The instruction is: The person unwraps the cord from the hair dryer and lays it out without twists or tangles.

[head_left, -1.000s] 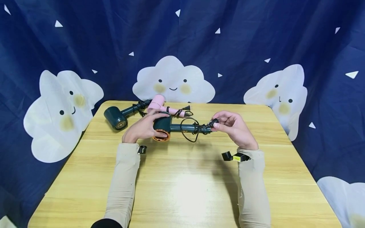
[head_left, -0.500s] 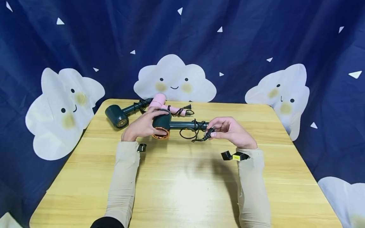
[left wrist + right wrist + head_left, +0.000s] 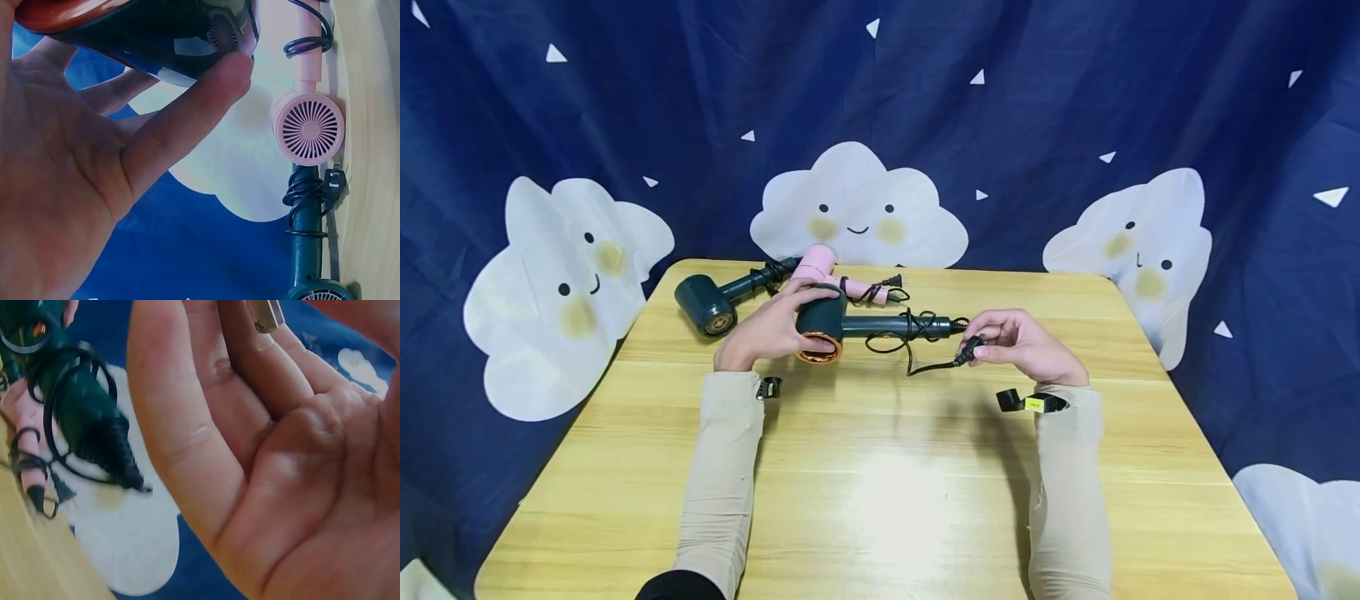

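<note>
A dark green hair dryer (image 3: 895, 326) with a copper-coloured ring lies sideways between my hands, above the table. My left hand (image 3: 771, 329) grips its head, thumb at the ring and fingers over the far side; the left wrist view shows the glossy green barrel (image 3: 156, 37) against the fingers. Black cord loops round the handle, and one length runs from it to a plug (image 3: 969, 350). My right hand (image 3: 1018, 343) pinches that plug between thumb and fingers. In the right wrist view a metal prong (image 3: 267, 315) shows at the top, beside the curled fingers.
Behind my left hand, a second dark green hair dryer (image 3: 703, 307) lies at the back left of the wooden table (image 3: 880, 500). A pink hair dryer (image 3: 815, 265), its cord wound round the handle, lies beside it. A blue curtain (image 3: 1045, 108) with clouds hangs behind.
My right hand has drawn the plug down and then to the right, away from the handle, and a loose length of cord now hangs below it. My left hand still grips the dryer's head.
</note>
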{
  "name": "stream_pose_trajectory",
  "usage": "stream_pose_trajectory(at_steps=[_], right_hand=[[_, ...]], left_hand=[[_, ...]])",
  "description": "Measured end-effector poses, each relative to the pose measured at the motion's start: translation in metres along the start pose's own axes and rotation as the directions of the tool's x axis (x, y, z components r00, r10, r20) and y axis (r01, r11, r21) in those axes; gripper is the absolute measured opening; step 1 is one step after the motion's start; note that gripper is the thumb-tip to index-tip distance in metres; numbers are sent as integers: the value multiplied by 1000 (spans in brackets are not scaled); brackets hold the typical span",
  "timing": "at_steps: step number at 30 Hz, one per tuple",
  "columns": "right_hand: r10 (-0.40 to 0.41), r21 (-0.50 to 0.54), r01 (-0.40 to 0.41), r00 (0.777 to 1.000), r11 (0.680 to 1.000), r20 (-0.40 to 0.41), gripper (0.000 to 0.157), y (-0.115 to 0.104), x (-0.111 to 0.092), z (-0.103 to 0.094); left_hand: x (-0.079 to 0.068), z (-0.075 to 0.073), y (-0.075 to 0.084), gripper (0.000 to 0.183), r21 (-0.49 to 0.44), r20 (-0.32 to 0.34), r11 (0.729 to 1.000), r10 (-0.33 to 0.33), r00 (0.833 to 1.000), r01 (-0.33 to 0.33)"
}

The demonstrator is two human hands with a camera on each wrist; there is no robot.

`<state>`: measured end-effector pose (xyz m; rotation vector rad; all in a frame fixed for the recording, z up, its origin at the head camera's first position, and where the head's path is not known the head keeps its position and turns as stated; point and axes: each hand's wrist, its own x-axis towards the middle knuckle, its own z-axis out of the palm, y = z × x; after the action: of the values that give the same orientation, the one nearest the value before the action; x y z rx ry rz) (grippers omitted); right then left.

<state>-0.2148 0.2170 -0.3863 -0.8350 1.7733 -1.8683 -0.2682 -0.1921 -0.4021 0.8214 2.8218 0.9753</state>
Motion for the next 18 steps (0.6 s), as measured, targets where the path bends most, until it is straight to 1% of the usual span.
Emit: stream_pose_trajectory(at_steps=[4,9,13,18], right_hand=[[60,-9,-60,998,998,-6,19,6,-3,-8],[134,-35,-136,990,990,-43,22,18,-5,-17],[175,-60,-179,982,982,-72,27,26,-4,-23],[216,-51,-225,966,973,-139,25,31,-3,-26]], left_hand=[[0,0,0,88,1,1,1000,3,1000,-3],[-1,-1,-1,87,-1,-2,1000,-10,1000,10],[-1,-1,0,88,-7,-2,1000,-2,1000,2],[-1,-1,1,86,-7,-2,1000,6,1000,-6]])
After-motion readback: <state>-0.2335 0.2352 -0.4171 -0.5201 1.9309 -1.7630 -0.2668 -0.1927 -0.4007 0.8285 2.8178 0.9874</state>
